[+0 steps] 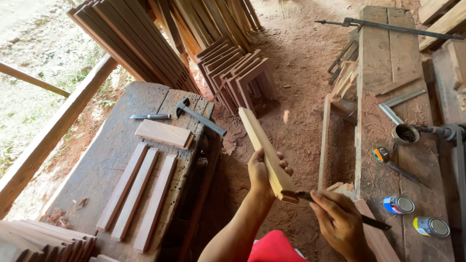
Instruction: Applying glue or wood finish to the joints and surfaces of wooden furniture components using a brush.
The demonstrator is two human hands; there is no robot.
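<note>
1. The left hand point(264, 172) is closed around a long, pale brown wooden slat point(264, 145), thumb on one side and fingers wrapped over the other, holding it near its lower end. The slat slants up and away from the hand, its far end pointing toward the stacked frames.
2. The right hand point(340, 223) is curled shut around a thin dark tool with a black handle point(340, 208). The tool's tip touches the lower end of the slat, just beside the left hand's fingers. Whether it is a pencil or a small brush I cannot tell.
3. Just beyond the right hand lies a rough grey plank workbench point(388, 58) dusted with red sawdust. On it, near the right hand's outer side, stand two small round tins, one blue point(398, 204) and one yellow point(431, 226).
4. Farther from the right hand on that bench rest a small tape measure point(381, 154), a metal try square point(400, 104) and a long bar clamp point(388, 26).
5. Well off from the left hand's outer side stands a dark, worn wooden table point(107, 160). Three long brown slats point(138, 194) lie side by side on it, with a short flat board point(164, 133) above them.
6. Beyond that board lie a dark-headed hammer point(199, 115) and a chisel with a metal blade point(150, 116), close together.
7. Ahead of the left hand, wooden frames point(238, 77) lean in a stack on the red earth floor.
</note>
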